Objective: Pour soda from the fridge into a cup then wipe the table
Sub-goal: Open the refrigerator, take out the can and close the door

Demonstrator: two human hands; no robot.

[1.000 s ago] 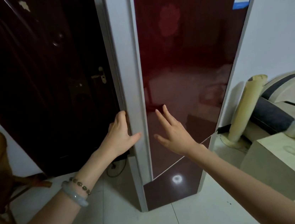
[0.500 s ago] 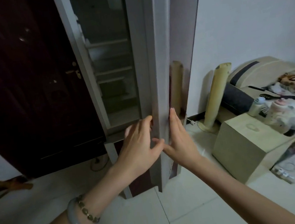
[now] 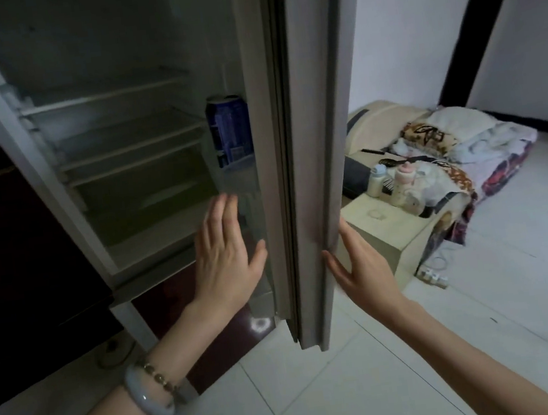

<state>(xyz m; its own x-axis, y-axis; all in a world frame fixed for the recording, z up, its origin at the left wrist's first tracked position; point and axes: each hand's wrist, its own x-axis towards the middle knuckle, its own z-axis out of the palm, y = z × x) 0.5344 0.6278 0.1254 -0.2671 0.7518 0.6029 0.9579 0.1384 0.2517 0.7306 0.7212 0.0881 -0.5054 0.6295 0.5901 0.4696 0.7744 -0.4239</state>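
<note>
The fridge point(image 3: 56, 185) stands with its upper door point(image 3: 297, 156) swung wide, edge-on to me. A blue soda can point(image 3: 229, 130) stands upright in the door's inner shelf, partly hidden by the door edge. My left hand point(image 3: 227, 258) is flat and spread just below the can, inside the door. My right hand point(image 3: 359, 266) rests with fingers apart against the door's outer face near its lower corner. Neither hand holds anything. The fridge shelves look bare. No cup is in view.
A dark wooden door point(image 3: 3, 261) is left of the fridge. To the right stand a pale box-like stand point(image 3: 382, 228) with bottles point(image 3: 378, 180) and a mattress with bedding point(image 3: 465, 142). White floor tiles point(image 3: 324, 401) lie below; a power strip point(image 3: 434, 277) is on them.
The fridge door has swung from closed to wide open, showing the shelves and the blue can. My left hand moved inside the door; my right hand stays on its outer face.
</note>
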